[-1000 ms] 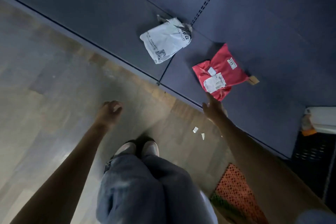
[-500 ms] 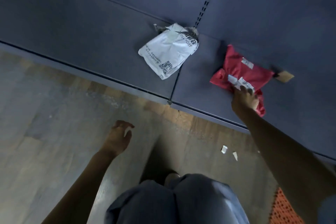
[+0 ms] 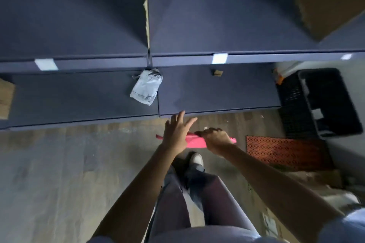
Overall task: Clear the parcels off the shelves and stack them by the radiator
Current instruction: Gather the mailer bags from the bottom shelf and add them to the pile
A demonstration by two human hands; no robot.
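My right hand (image 3: 214, 140) grips a red parcel (image 3: 194, 141) in front of the dark blue shelf (image 3: 217, 94), over the wooden floor. My left hand (image 3: 176, 134) lies against the parcel's left part with its fingers straight and spread. A white parcel (image 3: 146, 89) with black print lies on the lowest shelf, near the upright between two bays. A small brown scrap (image 3: 216, 73) sits further back on the same shelf.
A black plastic crate (image 3: 320, 102) stands right of the shelving. An orange perforated mat (image 3: 284, 152) lies on the floor by it. Cardboard boxes show at the left edge (image 3: 6, 98) and on the upper right shelf (image 3: 331, 0). My legs and shoe (image 3: 196, 161) are below.
My right hand has lifted the red parcel off the lowest shelf and drawn it over the floor. My left hand has come up to meet it. The view has tilted up.
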